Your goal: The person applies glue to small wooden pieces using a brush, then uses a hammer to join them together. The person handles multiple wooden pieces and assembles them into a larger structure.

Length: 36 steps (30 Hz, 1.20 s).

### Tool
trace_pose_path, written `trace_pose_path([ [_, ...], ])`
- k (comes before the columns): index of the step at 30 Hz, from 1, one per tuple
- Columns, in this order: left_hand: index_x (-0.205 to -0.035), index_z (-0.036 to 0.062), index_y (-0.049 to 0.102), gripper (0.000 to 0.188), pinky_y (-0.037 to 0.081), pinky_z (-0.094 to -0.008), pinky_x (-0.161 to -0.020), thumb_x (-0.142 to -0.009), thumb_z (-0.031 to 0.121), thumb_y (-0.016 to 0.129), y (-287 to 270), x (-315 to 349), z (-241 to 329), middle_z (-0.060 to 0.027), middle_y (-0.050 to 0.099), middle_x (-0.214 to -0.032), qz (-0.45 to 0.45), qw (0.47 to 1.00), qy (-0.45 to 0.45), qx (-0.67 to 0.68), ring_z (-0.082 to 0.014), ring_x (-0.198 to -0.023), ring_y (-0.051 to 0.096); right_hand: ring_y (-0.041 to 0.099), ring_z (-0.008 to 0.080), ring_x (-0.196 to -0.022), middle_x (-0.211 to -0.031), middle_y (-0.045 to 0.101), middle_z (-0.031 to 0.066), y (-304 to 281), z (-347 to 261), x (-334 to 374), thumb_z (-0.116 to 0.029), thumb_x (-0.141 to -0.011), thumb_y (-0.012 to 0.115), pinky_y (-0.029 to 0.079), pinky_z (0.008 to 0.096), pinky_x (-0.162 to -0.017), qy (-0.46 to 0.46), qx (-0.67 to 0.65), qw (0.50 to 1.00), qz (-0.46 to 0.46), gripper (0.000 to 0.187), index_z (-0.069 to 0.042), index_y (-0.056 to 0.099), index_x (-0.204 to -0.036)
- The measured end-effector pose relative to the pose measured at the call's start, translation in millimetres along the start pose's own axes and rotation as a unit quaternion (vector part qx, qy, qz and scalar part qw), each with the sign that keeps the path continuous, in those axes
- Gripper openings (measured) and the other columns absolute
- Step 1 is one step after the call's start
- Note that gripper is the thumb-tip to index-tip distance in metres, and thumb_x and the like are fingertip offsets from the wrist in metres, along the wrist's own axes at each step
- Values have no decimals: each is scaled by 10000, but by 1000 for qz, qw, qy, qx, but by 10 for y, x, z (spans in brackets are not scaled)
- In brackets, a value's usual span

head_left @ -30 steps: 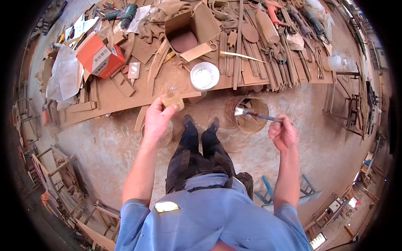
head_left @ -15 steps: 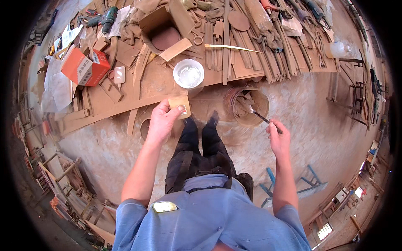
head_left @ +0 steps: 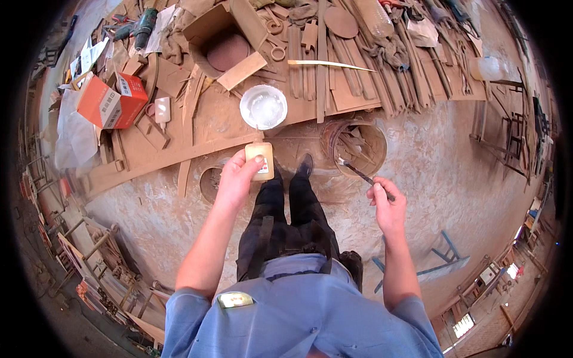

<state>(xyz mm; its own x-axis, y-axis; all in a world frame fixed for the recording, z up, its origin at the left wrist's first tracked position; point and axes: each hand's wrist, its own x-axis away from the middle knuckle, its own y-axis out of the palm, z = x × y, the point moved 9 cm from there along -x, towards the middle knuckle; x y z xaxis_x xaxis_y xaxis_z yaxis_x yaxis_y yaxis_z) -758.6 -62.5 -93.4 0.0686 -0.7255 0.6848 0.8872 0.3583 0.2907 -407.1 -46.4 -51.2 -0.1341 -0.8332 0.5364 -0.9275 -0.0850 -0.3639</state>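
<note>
My left hand point(head_left: 234, 179) is wrapped round a small flat yellowish plastic bottle point(head_left: 258, 151), thumb pressed on its labelled face. The bottle's narrow nozzle points away from me, close to the near rim of a white bowl point(head_left: 243, 110). Whitish stuff lies in that bowl, which stands at the workbench's near edge. Off to the right, my right hand point(head_left: 391, 209) grips a thin dark-handled brush point(head_left: 360, 174) near its rear end. Its pale tip points up and left, in front of a round bin.
Wood strips, tools and an open cardboard box point(head_left: 206, 36) crowd the workbench point(head_left: 218, 128). An orange-and-white carton point(head_left: 113, 104) and a similar small bottle point(head_left: 162, 111) lie left. A bin of offcuts point(head_left: 382, 146) and a blue metal frame point(head_left: 444, 256) stand on the floor.
The bottle has tilted so that its nozzle and more of its face now show. My right hand has dropped slightly and moved left, bringing the brush tip lower and left.
</note>
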Motion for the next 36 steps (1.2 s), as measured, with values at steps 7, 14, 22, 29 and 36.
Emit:
trace_pose_path([
  [7,-1177,8,587,289,527,-297,-794,-926,151,586,-31,-52,-31,-57,666,-1021,1,1000,-6,7,-123,-885,636,572,87,-672,-772,654,45,110,20,-52,-153,-945,561,468,228,-594,3,2,1000,-7,235,26,641,-1074],
  [14,-1153,19,596,267,519,-280,-743,-929,165,593,-33,-88,9,-38,665,-977,12,1000,-10,8,-103,-846,624,582,92,-685,-771,653,45,165,13,-100,-165,-949,563,470,231,-594,13,1,1000,-11,243,27,640,-1076],
  [22,-1118,42,610,244,501,-249,-659,-932,199,593,-66,-145,-12,-15,668,-920,15,1000,-21,-4,-83,-780,619,583,93,-683,-763,651,44,200,-5,-144,-179,-951,562,473,234,-591,20,9,1000,-15,260,35,637,-1079],
  [29,-1089,59,616,220,474,-227,-612,-932,212,592,-78,-150,6,-4,667,-893,23,999,-27,-9,-71,-743,611,597,96,-694,-763,659,46,217,-2,-178,-188,-946,572,479,238,-607,11,16,1000,-18,261,28,647,-1071],
  [36,-1076,63,615,218,464,-219,-602,-932,226,594,-98,-156,-1,4,662,-881,30,999,-32,-18,-65,-737,606,582,92,-676,-752,647,45,226,12,-187,-179,-951,560,472,233,-586,8,14,1000,-16,254,32,643,-1066],
])
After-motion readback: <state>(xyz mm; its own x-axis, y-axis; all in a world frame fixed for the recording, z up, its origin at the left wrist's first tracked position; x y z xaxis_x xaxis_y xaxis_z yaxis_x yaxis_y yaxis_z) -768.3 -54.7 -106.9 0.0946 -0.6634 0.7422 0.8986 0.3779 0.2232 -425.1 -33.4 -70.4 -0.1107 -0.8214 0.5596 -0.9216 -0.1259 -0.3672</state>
